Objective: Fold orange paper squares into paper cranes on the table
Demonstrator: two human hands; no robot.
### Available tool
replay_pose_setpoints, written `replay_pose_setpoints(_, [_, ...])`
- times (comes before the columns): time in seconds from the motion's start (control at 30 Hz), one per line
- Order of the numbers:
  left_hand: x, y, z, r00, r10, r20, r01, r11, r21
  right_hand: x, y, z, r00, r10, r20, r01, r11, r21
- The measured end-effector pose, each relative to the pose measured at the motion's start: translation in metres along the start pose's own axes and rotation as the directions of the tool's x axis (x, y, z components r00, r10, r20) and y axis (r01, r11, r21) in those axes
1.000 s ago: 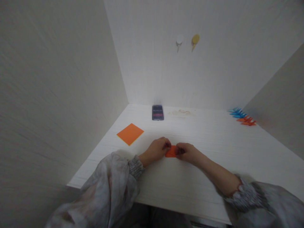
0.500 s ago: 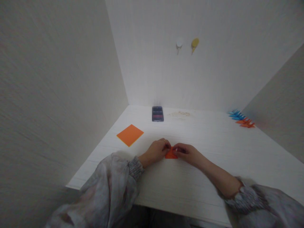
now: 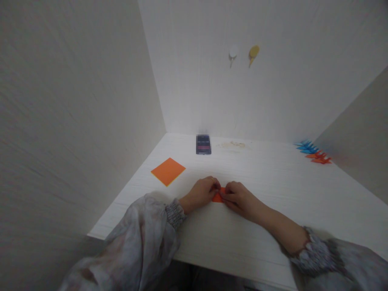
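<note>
A small folded piece of orange paper (image 3: 217,198) lies on the white table between my two hands. My left hand (image 3: 205,190) grips its left side, fingers bent and pressed together. From the right, my right hand (image 3: 239,198) presses its fingers onto the paper, covering most of that side. The fingertips of both hands nearly meet over it, so the exact folds are hidden. To the left lies a flat stack of square orange paper (image 3: 168,171), with a thin yellow edge showing.
A dark, blurred-out device (image 3: 203,144) stands near the back wall. Folded blue paper pieces (image 3: 306,146) and orange ones (image 3: 320,157) sit in a row at the back right. A white hook (image 3: 233,53) and a yellow hook (image 3: 254,52) are on the wall. Side panels flank the table (image 3: 273,173).
My right hand has shifted lower and inward over the folded paper, now covering more of it. My left hand stays on its left side. The whole view has shifted slightly.
</note>
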State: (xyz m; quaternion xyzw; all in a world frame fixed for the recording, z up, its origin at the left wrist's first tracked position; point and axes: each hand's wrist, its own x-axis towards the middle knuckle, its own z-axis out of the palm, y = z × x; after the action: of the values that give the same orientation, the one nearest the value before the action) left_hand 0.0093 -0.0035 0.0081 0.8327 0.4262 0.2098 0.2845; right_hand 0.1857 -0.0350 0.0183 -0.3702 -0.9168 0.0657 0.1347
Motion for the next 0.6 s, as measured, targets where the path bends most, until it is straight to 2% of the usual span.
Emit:
replay_pose_setpoints(0.23, [0.0004, 0.0006, -0.0011, 1.0, 0.011, -0.009, -0.011, 1.0, 0.006, -0.0024, 0.0022, -0.0046, 0.982, -0.189, -0.018, 0.189, 0.982, 0.029])
replay_pose_setpoints(0.43, [0.0004, 0.001, -0.0038, 0.999, -0.022, 0.028, 0.023, 0.999, -0.036, -0.0037, 0.0008, -0.0057, 0.979, -0.204, 0.009, 0.203, 0.978, 0.041])
replay_pose_setpoints(0.6, [0.002, -0.0033, -0.004, 0.998, -0.043, 0.056, 0.05, 0.988, -0.145, -0.0064, 0.0012, -0.0028, 0.983, -0.177, 0.049, 0.178, 0.984, -0.019])
